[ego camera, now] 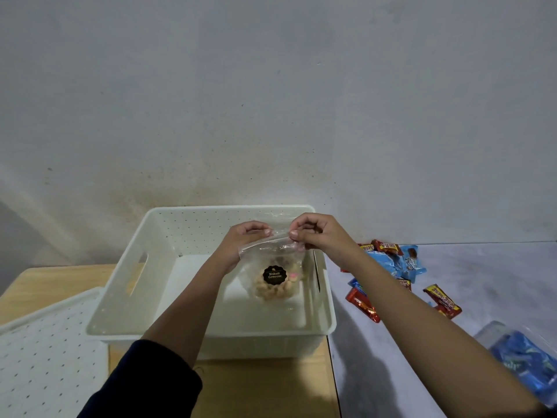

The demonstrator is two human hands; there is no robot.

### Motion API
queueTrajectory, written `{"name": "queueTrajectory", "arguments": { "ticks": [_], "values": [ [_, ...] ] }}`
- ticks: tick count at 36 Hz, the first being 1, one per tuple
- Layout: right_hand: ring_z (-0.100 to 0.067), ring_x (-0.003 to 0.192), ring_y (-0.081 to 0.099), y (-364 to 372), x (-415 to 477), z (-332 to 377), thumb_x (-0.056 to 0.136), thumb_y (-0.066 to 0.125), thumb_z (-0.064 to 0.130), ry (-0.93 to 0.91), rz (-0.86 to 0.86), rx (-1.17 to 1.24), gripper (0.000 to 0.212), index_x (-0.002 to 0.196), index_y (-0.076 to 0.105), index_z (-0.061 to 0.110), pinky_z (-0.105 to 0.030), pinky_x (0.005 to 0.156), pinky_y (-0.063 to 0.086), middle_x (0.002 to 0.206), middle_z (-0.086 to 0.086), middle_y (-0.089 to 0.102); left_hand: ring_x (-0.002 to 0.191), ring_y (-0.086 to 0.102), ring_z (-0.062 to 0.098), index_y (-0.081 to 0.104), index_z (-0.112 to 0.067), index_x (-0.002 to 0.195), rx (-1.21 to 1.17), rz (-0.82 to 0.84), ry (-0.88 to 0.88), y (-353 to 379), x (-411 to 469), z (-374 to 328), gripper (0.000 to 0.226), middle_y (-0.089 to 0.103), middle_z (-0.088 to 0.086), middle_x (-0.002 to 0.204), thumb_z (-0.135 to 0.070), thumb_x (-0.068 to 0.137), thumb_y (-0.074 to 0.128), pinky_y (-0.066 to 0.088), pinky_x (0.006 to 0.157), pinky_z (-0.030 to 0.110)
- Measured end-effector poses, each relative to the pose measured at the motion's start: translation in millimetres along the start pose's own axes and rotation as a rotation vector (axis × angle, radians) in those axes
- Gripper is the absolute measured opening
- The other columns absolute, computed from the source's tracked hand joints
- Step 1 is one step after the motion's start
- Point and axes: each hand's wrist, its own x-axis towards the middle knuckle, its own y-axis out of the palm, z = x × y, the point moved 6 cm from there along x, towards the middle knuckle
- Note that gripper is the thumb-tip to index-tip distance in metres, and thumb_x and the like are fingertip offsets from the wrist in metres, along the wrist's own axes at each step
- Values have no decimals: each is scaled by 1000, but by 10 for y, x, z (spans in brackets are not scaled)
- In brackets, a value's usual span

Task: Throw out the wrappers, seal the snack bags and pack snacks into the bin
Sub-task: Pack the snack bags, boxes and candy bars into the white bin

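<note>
A: Head view: why was the biscuit bag (272,285) held within the white bin (120,285)?

B: Sealing it there, I'd judge, to drop straight in. Left grip (241,241) and right grip (321,236) both pinched its top strip. Loose snack bars (410,263) lay at the bin's three o'clock.

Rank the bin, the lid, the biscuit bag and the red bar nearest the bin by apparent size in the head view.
1. bin
2. lid, but the frame cuts it off, so this place is unsure
3. biscuit bag
4. red bar
</note>
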Motion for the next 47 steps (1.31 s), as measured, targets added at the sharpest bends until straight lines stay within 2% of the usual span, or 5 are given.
{"name": "queueTrajectory", "arguments": {
  "ticks": [6, 15, 30, 37, 47],
  "values": [
    [-19, 71, 62, -51, 8, -194, 84, 65, 6, 92, 32, -241, 2, 84, 66, 8, -28, 73, 52, 75, -8, 63, 81, 69, 12, 66, -8, 91, -54, 29, -6, -62, -6, 72, 11, 73, 1, 80, -1, 83, 62, 54, 81, 18],
    [-3, 74, 44, -195, 63, -319, 81, 65, 5, -41, -60, -807, 8, 78, 73, 8, -19, 70, 34, 73, 8, 60, 85, 69, 14, 66, -7, 92, -35, 85, -9, 70, 55, 63, 10, 72, 1, 83, -2, 83, 63, 53, 88, 20],
    [-8, 84, 45, -118, 94, -457, 79, 61, 5, -14, -41, -929, 15, 75, 73, 12, -26, 76, 44, 78, 1, 68, 72, 64, -6, 68, -2, 96, 207, 47, 23, 208, 66, 214, 14, 68, -3, 89, -8, 82, 67, 46, 67, 5],
    [-10, 81, 44, -120, 93, -454, 79, 61, 5, -28, -31, -942, 12, 75, 72, 10, -26, 72, 42, 73, 6, 60, 83, 62, 5, 70, -6, 96, 368, 47, 70, 164, 90, 113, 15, 68, -6, 86, -6, 81, 67, 47, 80, 13],
    [-11, 93, 50, -150, -27, -416, 87, 56, 8, -46, -34, -908, 19, 97, 71, 14, -22, 79, 40, 100, -1, 69, 82, 59, 2, 71, -9, 97, 637, 24, 117, 190, -65, -100, 14, 68, -1, 93, -10, 86, 62, 42, 72, 6]
  ]
}}
